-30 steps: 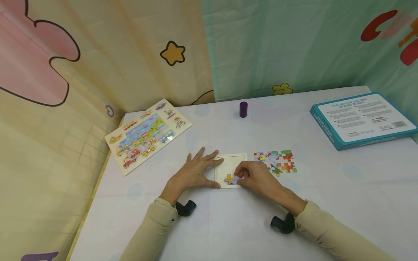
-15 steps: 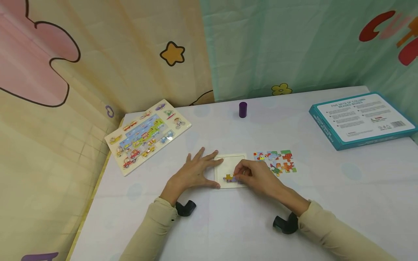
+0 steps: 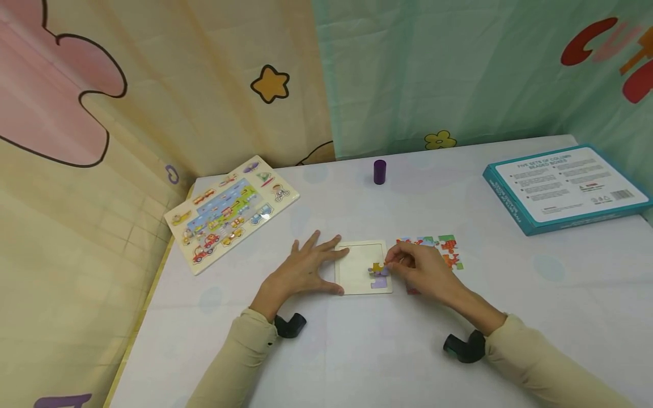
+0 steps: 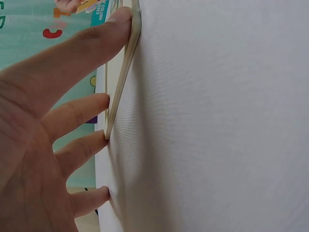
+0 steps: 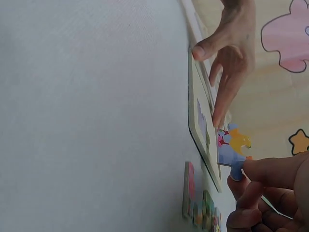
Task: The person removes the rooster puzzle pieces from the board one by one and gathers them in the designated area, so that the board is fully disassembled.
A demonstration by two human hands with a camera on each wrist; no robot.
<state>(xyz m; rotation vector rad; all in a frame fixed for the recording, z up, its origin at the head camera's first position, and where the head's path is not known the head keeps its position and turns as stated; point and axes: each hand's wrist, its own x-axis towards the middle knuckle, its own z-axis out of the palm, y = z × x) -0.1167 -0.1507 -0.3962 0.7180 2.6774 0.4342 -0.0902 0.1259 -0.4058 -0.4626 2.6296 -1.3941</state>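
Observation:
Between the thumb and fingers of my right hand (image 3: 425, 272), a yellow-and-lilac jigsaw piece (image 3: 378, 270) is pinched, raised over the right side of a pale puzzle tray (image 3: 357, 288). The right wrist view shows this piece (image 5: 235, 145) tilted, with a yellow animal on it. My left hand (image 3: 303, 267) has its fingers spread; the thumb and index finger rest on the tray's left edge. A lilac shape (image 3: 378, 283) lies flat in the tray's lower right corner; whether it is a piece or print I cannot tell. Several loose jigsaw pieces (image 3: 449, 243) lie right of the tray, partly hidden.
At the back left lies a picture puzzle board (image 3: 232, 212) with vehicles. A purple cylinder (image 3: 380, 171) stands near the table's back edge. On the right is a flat teal-and-white box (image 3: 568, 187). Patterned curtains (image 3: 459, 68) border the white table (image 3: 357, 357).
My right hand has moved right and lifted the jigsaw piece from the tray's lower part, uncovering the lilac shape. My left hand has stayed in place.

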